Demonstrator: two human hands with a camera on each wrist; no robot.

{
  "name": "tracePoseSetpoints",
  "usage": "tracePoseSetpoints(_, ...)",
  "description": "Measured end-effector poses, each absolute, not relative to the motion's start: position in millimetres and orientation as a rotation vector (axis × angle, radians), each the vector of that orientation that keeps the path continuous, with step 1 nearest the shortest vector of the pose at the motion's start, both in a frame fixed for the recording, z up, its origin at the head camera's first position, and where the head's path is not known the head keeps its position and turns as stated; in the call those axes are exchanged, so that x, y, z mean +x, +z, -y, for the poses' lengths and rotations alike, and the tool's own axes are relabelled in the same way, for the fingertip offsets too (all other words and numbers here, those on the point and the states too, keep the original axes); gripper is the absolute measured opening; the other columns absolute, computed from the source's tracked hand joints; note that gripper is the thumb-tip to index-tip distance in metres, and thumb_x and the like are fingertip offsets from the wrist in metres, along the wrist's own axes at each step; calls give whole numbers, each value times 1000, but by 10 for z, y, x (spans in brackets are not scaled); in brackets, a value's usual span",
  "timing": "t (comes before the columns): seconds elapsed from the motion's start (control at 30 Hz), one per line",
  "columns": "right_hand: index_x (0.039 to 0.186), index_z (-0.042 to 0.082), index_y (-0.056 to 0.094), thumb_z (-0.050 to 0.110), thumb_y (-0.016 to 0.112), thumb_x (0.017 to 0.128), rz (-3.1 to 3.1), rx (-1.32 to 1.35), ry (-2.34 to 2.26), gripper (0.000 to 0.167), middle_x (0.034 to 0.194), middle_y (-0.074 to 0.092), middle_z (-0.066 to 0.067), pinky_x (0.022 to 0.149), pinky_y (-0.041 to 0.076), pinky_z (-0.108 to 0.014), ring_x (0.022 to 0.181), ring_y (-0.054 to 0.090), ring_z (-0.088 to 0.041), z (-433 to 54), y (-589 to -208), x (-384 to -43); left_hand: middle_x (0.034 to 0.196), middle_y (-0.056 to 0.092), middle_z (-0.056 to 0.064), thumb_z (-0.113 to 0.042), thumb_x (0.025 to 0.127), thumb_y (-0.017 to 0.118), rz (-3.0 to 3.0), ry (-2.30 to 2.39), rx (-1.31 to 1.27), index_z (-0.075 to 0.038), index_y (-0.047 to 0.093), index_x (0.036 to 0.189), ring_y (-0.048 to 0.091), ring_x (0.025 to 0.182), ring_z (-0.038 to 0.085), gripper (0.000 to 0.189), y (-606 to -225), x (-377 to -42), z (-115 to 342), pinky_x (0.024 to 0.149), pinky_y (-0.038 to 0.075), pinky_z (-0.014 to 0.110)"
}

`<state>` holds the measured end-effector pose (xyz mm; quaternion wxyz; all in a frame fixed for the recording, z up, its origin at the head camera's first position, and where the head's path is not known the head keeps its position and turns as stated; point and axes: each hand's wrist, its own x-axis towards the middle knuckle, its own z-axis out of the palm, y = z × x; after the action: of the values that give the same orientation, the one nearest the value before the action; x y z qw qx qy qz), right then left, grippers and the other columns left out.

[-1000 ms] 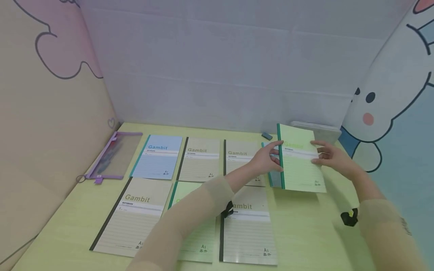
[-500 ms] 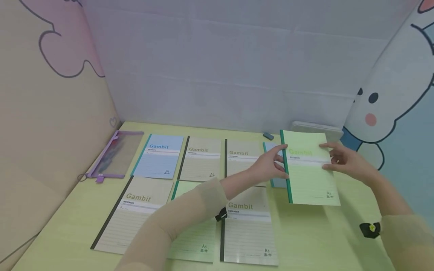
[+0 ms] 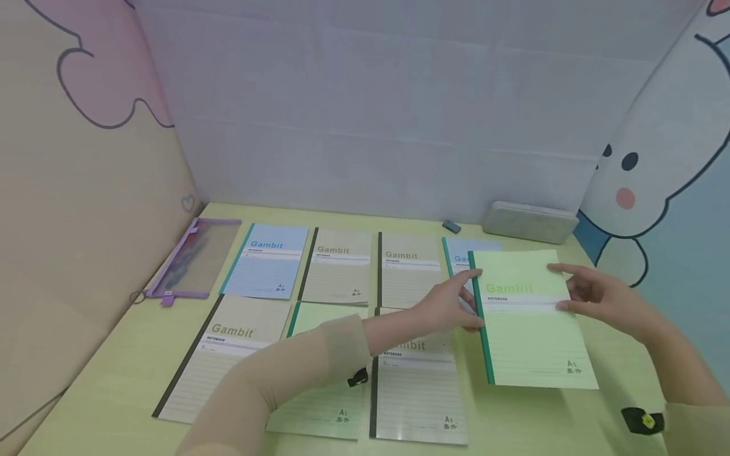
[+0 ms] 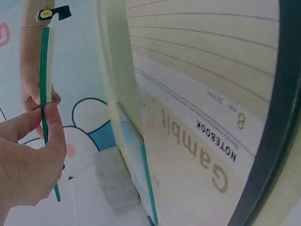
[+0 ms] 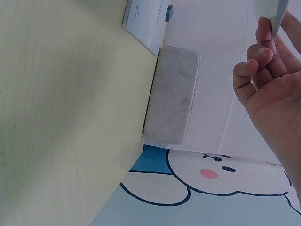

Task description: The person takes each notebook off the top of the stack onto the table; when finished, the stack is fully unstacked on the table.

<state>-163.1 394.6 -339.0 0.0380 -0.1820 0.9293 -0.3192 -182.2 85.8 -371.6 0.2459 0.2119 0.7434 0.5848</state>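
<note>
Between both hands, a green notebook (image 3: pixel 530 335) with a dark green spine is held above the table at the right. My left hand (image 3: pixel 447 307) pinches its spine edge; the left wrist view shows thumb and fingers of that hand (image 4: pixel 35 155) on either side of the thin spine (image 4: pixel 45 70). My right hand (image 3: pixel 610 297) pinches the opposite edge, and in the right wrist view a corner of the notebook (image 5: pixel 273 12) shows between its fingers. Behind it lies a blue notebook (image 3: pixel 456 247), partly covered from the head view.
Flat on the table lie a blue notebook (image 3: pixel 265 259), another green one (image 3: pixel 325 405) and several beige ones, one (image 3: pixel 419 392) under my left forearm. A purple-edged zip pouch (image 3: pixel 194 259) is at left. At the back are an eraser-like block (image 3: pixel 452 227) and a grey case (image 3: pixel 530 221).
Both hands have brought the green notebook down and toward me, slightly right. The grey case and more of the blue notebook behind it have come into view.
</note>
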Motion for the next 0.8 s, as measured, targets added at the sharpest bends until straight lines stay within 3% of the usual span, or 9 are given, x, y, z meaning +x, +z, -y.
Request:
tracePoseSetpoints(0.37, 140, 11, 43, 15, 74, 81, -2801, -593, -945, 67, 71, 48, 4, 50, 36, -25, 59, 45, -11, -3895, -3538, -1402, 86, 54, -1, 7, 72, 76, -2020, 1523, 548, -27, 26, 148, 65, 57, 13, 97, -3981, -1560, -853, 58, 55, 25)
tracePoseSetpoints(0.8, 139, 5, 42, 15, 76, 78, -2666, -685, -1021, 70, 63, 42, 7, 47, 34, -22, 52, 38, -6, -3870, -3995, -1275, 77, 58, 0, 8, 71, 76, -2033, 1423, 521, -22, 30, 146, 63, 55, 13, 93, -4256, -1341, -828, 53, 53, 22)
